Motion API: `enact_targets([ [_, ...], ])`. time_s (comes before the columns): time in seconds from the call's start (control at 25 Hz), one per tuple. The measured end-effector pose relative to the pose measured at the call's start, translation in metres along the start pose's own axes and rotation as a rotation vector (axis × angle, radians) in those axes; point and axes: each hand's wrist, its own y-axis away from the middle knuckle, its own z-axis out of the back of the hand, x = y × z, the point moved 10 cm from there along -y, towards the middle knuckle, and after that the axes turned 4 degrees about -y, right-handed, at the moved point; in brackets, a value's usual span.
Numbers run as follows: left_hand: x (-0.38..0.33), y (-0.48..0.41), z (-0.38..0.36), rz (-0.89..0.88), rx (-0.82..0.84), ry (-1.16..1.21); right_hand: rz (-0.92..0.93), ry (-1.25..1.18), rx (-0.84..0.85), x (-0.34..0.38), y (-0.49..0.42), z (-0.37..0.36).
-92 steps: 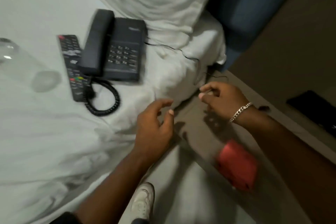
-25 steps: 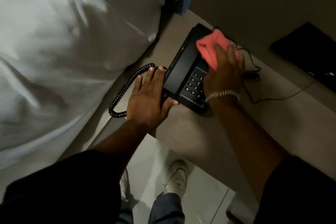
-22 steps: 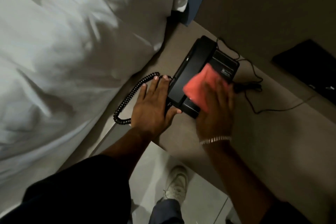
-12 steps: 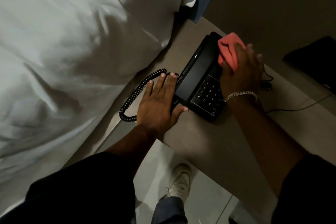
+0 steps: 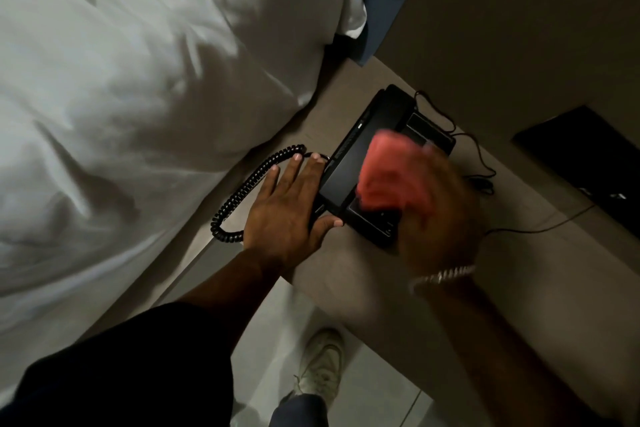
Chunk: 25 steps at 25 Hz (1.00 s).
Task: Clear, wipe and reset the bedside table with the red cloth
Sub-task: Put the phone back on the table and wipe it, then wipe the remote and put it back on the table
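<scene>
A black desk telephone (image 5: 367, 149) stands on the brown bedside table (image 5: 363, 284), handset on its cradle. Its coiled cord (image 5: 242, 194) loops off to the left. My left hand (image 5: 287, 211) lies flat on the tabletop against the phone's left edge, fingers spread and the thumb at its near corner. My right hand (image 5: 440, 211), blurred by motion, presses the red cloth (image 5: 388, 177) onto the phone's keypad. The cloth and hand hide most of the keys.
A white duvet (image 5: 138, 97) covers the bed at left, up against the table. A thin black cable (image 5: 478, 163) trails right of the phone. A flat black object (image 5: 588, 163) lies at far right. My white shoe (image 5: 322, 367) is on the tiled floor below.
The phone moved from the bed to the table. In the last half second my right hand dragged the cloth from the phone's far end back toward me over the keypad. My left hand stayed put.
</scene>
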Motion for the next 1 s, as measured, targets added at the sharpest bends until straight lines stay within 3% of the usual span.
enact_targets([
  [0.08,0.001,0.002,-0.001,-0.005,-0.010,-0.003,-0.103,-0.030,0.019,-0.007,-0.057,-0.012],
  [0.2,0.002,0.002,-0.001,-0.011,-0.022,-0.006,-0.156,0.110,0.252,-0.005,-0.084,-0.064],
  [0.36,0.002,0.001,0.000,-0.007,-0.034,0.005,-0.080,0.148,0.150,0.011,-0.044,-0.072],
  [0.64,-0.001,0.003,0.004,-0.008,-0.034,0.097,-0.015,0.126,0.156,0.043,0.039,-0.072],
  [0.84,0.009,0.045,0.024,0.064,0.042,0.345,-0.049,0.051,0.378,0.050,0.049,-0.067],
  [0.92,0.018,0.075,0.058,0.120,-0.031,0.501,-0.084,-0.046,0.397,0.068,0.045,-0.059],
  [1.0,0.045,0.104,0.112,0.203,-0.219,0.596,-0.026,-0.192,0.359,0.120,0.039,-0.050],
])
